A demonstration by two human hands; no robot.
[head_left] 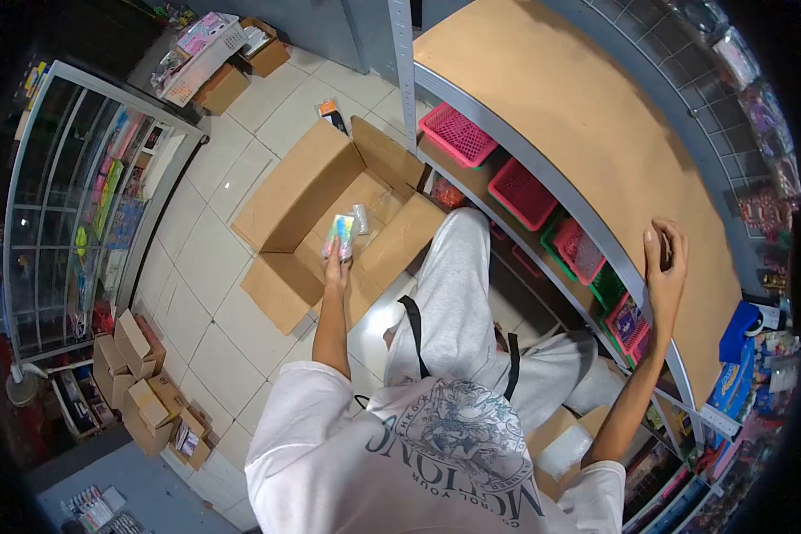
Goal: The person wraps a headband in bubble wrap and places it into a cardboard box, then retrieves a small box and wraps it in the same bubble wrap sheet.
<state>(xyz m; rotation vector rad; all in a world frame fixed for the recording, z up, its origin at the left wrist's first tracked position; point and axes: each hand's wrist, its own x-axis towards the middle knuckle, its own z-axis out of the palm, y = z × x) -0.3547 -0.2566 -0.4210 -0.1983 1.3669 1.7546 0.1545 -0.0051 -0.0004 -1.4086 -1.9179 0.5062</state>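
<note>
My left hand (336, 265) is closed around a small shiny pack (342, 233) with a rainbow, holographic sheen. It holds the pack over a large open cardboard box (307, 191) on the floor. Inside the box lie a small whitish cylindrical item (360, 219) and some clear plastic (384, 206). What the pack contains cannot be made out. To the right, my right hand (667, 262) hovers over or rests on the brown top board (561, 84) of a metal shelf. Its fingers are loosely curled, apart from the thumb, with nothing visible in them.
Pink baskets (527, 194) and a green one (607, 289) line the level under the board. A glass display case (71, 196) stands at the left, with several cardboard boxes (151, 409) beneath. A white basket (206, 64) of goods sits at the back. Packaged goods hang at the far right.
</note>
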